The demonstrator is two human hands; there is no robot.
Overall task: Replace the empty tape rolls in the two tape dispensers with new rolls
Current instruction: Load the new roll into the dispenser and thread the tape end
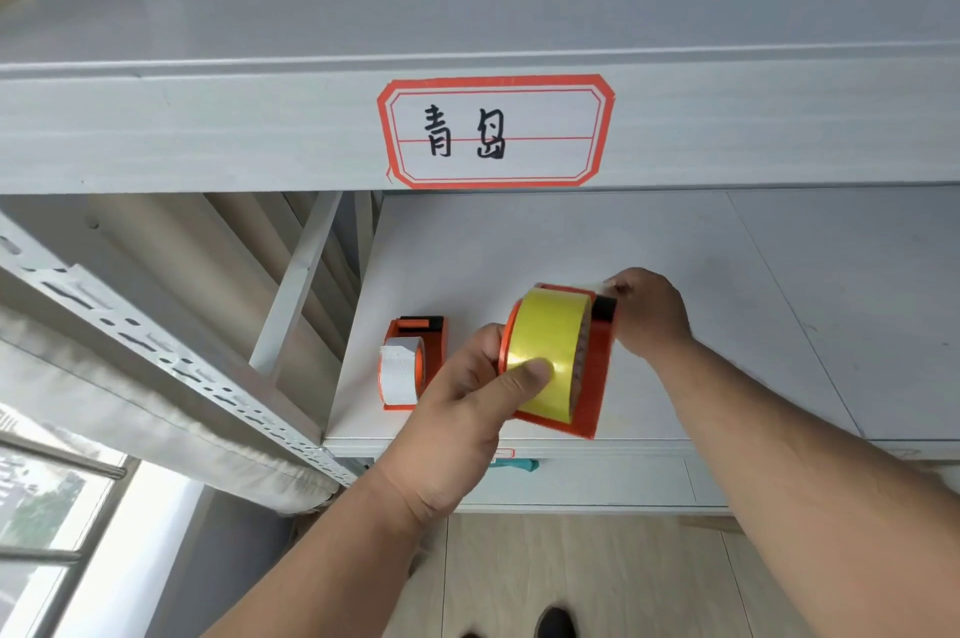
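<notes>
Bare forearms, dark shoe.

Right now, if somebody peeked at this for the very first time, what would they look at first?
Probably the bright yellow tape roll in the orange dispenser in the middle, gripped by the left hand while the right hand works at its far end. Next, the red-bordered label with black handwriting on the shelf edge above. A second dispenser with a white roll sits to the left on the shelf.
</notes>
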